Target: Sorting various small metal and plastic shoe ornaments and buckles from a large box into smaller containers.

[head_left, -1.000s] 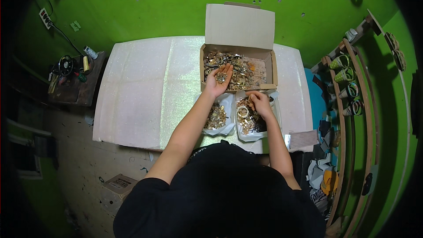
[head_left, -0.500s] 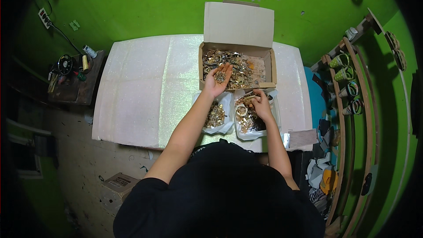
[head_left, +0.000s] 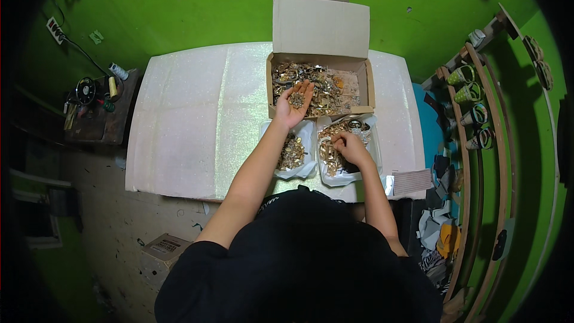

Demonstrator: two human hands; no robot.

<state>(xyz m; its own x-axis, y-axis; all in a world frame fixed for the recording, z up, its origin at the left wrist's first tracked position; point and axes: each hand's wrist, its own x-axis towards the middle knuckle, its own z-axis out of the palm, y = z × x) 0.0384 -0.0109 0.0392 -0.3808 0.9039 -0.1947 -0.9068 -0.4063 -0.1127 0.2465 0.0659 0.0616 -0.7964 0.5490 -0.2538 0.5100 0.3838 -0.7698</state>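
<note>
My left hand (head_left: 292,106) is palm up over the front part of an open cardboard box (head_left: 366,94), fingers extended. Resting on its palm is a small cluster of ornate metal pieces (head_left: 296,100), too fine to tell apart. My right hand (head_left: 353,148) reaches down into the right-hand white plastic tray (head_left: 333,182), its fingers bent together among gold-coloured metal trinkets (head_left: 327,154). What its fingertips pinch, if anything, is hidden. Left of it, a second white tray (head_left: 308,171) holds many small gold pieces (head_left: 292,153).
The box holds a jumble of metal fittings (head_left: 326,91); its lid (head_left: 321,27) stands up at the back. A shimmery white cloth (head_left: 179,125) covers the table. At its right front lies a striped flat piece (head_left: 411,183). Racks with sandals (head_left: 469,93) stand right; a side table with thread spools (head_left: 113,87), left.
My right hand has shifted left and slightly nearer inside the right tray; a dark round piece now shows at the tray's back. My left hand stays over the box, still bearing its pieces.
</note>
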